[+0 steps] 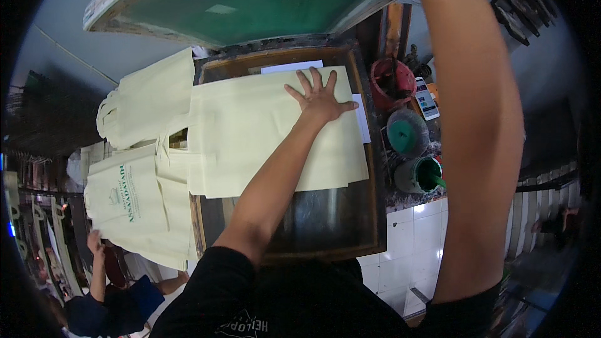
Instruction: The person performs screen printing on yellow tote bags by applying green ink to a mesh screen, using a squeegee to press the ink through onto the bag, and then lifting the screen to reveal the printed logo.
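The left hand (320, 101) lies flat with fingers spread on a cream tote bag (250, 131), which rests on the dark printing frame (369, 150). The right arm (476, 119) rises toward the lifted green screen (250, 0); its grip is out of sight.

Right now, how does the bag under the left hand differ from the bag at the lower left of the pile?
The bag under the left hand, the plain bag, shows no print; the printed bag carries a green design. The plain bag lies on the dark printing bed; the printed bag lies beside it on the pile. Both are cream cloth bags, lying flat.
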Motion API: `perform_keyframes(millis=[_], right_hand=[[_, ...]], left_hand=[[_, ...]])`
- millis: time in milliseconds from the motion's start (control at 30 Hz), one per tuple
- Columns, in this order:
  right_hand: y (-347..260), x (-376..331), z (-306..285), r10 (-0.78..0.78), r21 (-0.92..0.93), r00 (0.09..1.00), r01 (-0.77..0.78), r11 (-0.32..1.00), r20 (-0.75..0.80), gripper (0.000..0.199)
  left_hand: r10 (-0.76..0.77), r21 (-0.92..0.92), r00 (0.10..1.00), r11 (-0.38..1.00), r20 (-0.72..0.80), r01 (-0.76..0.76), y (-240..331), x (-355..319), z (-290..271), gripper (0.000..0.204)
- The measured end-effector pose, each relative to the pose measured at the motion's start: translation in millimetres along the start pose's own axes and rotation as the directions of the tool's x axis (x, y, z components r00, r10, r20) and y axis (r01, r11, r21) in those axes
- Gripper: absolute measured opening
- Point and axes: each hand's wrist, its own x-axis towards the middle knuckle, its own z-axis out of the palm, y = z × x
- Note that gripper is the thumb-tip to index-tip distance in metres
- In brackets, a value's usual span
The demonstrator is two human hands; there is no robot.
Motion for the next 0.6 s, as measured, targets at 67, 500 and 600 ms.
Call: perform_keyframes(millis=[67, 500, 600], right_hand=[[3, 2, 1, -0.013, 0.012, 1.0, 0.013, 1.0, 0.0, 0.034], [-3, -41, 2, 0.079, -0.171, 0.996, -0.07, 0.983, 0.049, 0.032], [-34, -97, 37, -0.005, -0.148, 0.998, 0.013, 0.989, 0.059, 0.025]], left_hand=[[-0.005, 0.009, 1.0, 1.0, 0.008, 0.005, -1, 6, -2, 0.117], [0.263, -0.568, 0.745, 0.508, -0.613, -0.647, -22, -43, -20, 0.072], [0.072, -0.806, 0.832, 0.212, -0.55, -0.552, -86, -161, -44, 0.046]])
